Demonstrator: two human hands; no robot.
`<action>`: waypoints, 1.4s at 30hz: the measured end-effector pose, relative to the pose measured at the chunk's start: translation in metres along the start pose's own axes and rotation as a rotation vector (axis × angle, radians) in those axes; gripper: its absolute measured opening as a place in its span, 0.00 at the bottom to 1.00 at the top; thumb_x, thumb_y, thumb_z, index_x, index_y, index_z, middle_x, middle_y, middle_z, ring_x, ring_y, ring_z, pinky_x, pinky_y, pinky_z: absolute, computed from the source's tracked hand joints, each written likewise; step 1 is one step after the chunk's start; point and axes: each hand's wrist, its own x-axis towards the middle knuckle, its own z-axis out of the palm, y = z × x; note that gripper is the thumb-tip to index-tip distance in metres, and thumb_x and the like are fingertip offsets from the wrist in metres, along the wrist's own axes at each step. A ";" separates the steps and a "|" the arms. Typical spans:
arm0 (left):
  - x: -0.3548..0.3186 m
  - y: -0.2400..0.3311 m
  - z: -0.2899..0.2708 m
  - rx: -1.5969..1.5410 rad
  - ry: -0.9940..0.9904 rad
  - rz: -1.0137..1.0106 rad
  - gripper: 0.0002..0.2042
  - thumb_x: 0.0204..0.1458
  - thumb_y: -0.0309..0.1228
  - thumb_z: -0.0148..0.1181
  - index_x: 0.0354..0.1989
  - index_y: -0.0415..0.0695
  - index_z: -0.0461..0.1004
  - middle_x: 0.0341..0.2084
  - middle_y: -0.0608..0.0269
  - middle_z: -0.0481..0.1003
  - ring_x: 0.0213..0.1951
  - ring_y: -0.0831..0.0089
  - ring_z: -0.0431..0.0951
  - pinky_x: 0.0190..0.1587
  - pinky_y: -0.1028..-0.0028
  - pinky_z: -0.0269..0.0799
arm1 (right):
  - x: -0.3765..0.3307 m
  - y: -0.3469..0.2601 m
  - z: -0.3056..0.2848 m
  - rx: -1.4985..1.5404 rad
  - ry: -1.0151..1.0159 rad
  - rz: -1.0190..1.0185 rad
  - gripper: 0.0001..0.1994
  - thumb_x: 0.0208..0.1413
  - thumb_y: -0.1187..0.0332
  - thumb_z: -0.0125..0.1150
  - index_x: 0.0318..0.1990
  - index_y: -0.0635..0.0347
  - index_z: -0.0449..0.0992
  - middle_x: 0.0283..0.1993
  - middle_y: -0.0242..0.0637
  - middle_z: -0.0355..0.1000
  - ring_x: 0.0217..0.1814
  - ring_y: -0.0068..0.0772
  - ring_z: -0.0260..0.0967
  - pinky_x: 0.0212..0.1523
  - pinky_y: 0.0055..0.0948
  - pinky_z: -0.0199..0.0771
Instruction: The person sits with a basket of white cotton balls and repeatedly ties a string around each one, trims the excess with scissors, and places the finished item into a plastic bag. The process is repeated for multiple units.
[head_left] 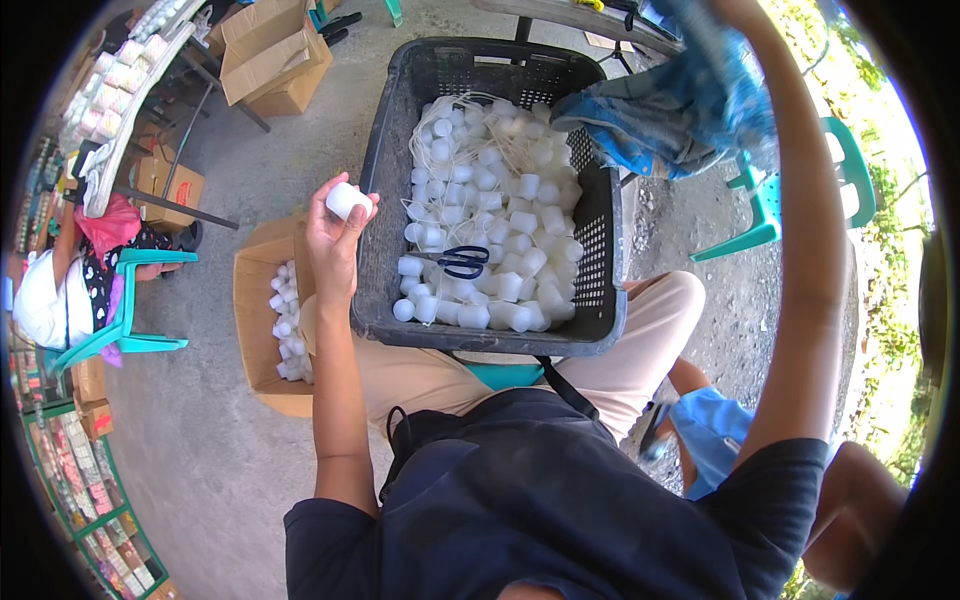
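Note:
My left hand point(333, 245) is closed round a small white plastic cup-like cylinder point(347, 201), beside the left wall of a black plastic crate point(372, 200). Many similar translucent white cylinders point(500, 285) fill the crate, with thin white strings point(490, 125) lying over the far ones. Dark-handled scissors point(464, 262) rest on top of them. At the top edge my right hand point(738, 10) holds up a blue patterned cloth point(660, 115), blurred by motion. The cloth hangs past the crate's far right corner; the fingers of that hand are mostly out of view.
Left of the crate a cardboard box point(262, 385) holds more white pieces. Farther left stand a table point(125, 110), a green chair point(130, 310) with a person beside it, and stocked shelves point(100, 500). Another green chair point(765, 215) and a blue-clothed person point(712, 430) are at right.

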 end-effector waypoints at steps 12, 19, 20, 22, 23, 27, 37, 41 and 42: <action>-0.005 0.000 0.002 -0.006 -0.010 0.017 0.20 0.55 0.23 0.60 0.56 0.37 0.65 0.48 0.54 0.72 0.50 0.70 0.73 0.54 0.72 0.69 | -0.211 0.083 0.355 -0.305 -0.834 -0.361 0.12 0.49 0.68 0.62 0.42 0.45 0.78 0.47 0.28 0.74 0.54 0.32 0.69 0.50 0.39 0.67; -0.017 0.012 0.003 -0.246 -0.069 -0.194 0.22 0.61 0.33 0.53 0.61 0.36 0.61 0.51 0.45 0.71 0.49 0.63 0.76 0.53 0.71 0.73 | -0.221 0.094 0.359 0.266 -0.763 -0.088 0.04 0.43 0.77 0.61 0.28 0.58 0.75 0.32 0.32 0.74 0.39 0.37 0.73 0.38 0.37 0.70; -0.015 0.013 0.005 -0.317 -0.064 -0.248 0.22 0.62 0.34 0.52 0.61 0.36 0.60 0.51 0.44 0.71 0.49 0.62 0.76 0.52 0.71 0.74 | -0.217 0.097 0.352 0.378 -0.629 -0.008 0.05 0.44 0.82 0.57 0.29 0.62 0.74 0.26 0.35 0.72 0.29 0.36 0.73 0.30 0.33 0.72; -0.022 0.018 0.001 -0.366 -0.019 -0.301 0.23 0.64 0.38 0.47 0.62 0.36 0.59 0.52 0.43 0.70 0.50 0.60 0.76 0.52 0.70 0.76 | -0.194 0.069 0.329 0.497 -0.420 0.225 0.06 0.48 0.82 0.57 0.33 0.64 0.76 0.25 0.35 0.72 0.24 0.25 0.70 0.24 0.28 0.70; -0.024 0.021 0.001 -0.412 0.001 -0.328 0.22 0.64 0.37 0.47 0.62 0.36 0.60 0.51 0.43 0.71 0.50 0.60 0.76 0.52 0.69 0.76 | -0.183 0.054 0.308 0.490 -0.344 0.286 0.06 0.50 0.82 0.57 0.35 0.64 0.77 0.24 0.34 0.72 0.23 0.22 0.69 0.23 0.27 0.68; -0.025 0.026 0.020 -0.530 0.023 -0.430 0.20 0.64 0.35 0.47 0.60 0.37 0.62 0.51 0.46 0.70 0.48 0.61 0.77 0.49 0.68 0.77 | -0.172 -0.019 0.220 0.454 -0.156 0.395 0.05 0.58 0.78 0.55 0.37 0.64 0.78 0.25 0.29 0.72 0.25 0.14 0.66 0.23 0.18 0.64; -0.038 0.035 0.098 -0.132 -0.192 -0.301 0.12 0.57 0.35 0.60 0.46 0.43 0.74 0.45 0.65 0.71 0.33 0.77 0.75 0.32 0.78 0.67 | -0.205 -0.022 0.210 0.224 -0.055 0.419 0.07 0.58 0.69 0.61 0.35 0.65 0.78 0.17 0.25 0.60 0.21 0.14 0.51 0.21 0.22 0.54; -0.042 0.023 0.104 -0.192 -0.142 -0.187 0.04 0.55 0.30 0.62 0.35 0.43 0.77 0.42 0.67 0.72 0.30 0.78 0.75 0.31 0.79 0.66 | -0.211 -0.027 0.210 0.253 0.009 0.429 0.07 0.57 0.70 0.62 0.38 0.64 0.77 0.16 0.24 0.57 0.20 0.13 0.51 0.20 0.22 0.53; -0.043 0.023 0.107 -0.217 -0.154 -0.210 0.04 0.56 0.30 0.61 0.35 0.43 0.77 0.43 0.67 0.71 0.30 0.78 0.75 0.31 0.79 0.67 | -0.214 -0.027 0.210 0.242 0.036 0.432 0.06 0.56 0.70 0.62 0.37 0.64 0.77 0.16 0.27 0.59 0.19 0.16 0.53 0.21 0.24 0.55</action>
